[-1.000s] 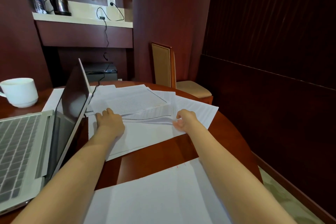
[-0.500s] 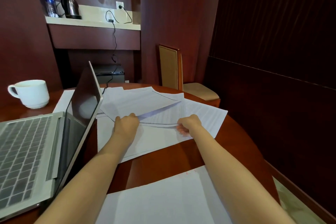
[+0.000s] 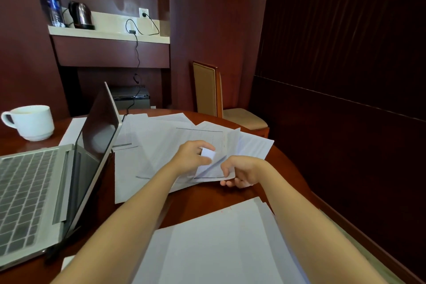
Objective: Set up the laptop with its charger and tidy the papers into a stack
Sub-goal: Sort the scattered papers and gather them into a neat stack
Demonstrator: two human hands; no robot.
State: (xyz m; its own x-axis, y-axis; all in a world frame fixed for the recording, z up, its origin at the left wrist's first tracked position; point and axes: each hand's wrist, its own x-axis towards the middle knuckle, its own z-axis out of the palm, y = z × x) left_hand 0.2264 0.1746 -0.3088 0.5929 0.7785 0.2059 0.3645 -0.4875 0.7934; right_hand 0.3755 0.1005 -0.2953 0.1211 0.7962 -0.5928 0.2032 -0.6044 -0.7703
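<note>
Loose papers (image 3: pixel 156 145) are spread in an overlapping fan across the far half of a round wooden table (image 3: pixel 200 198), just right of an open laptop (image 3: pixel 34 191). The near right corner of the topmost sheets is raised off the rest and held between two hands that sit close together. The grip of the left hand (image 3: pixel 191 157) is pinched, thumb against fingers, on a small turned-up flap of paper. The grip of the right hand (image 3: pixel 242 170) is pinched on the corner itself, thumb on top and fingers underneath. Most of the papers lie beyond and to the left of both grips, with only that corner caught. The step in hand is judged to be gathering these sheets. It would be done well if they were slid together flat rather than pulled by the corner, so that nothing is creased or torn. The edges should be squared before the sheets are laid on the neater pile of papers (image 3: pixel 219 242) at the table's near edge. A dark charger cable (image 3: pixel 137 57) is seen running from a wall socket (image 3: pixel 143 12) down toward the back of the laptop, its end hidden behind the screen. A white mug (image 3: pixel 32 122) stands at the table's far left, and a chair (image 3: pixel 207 90) is set beyond the table.
</note>
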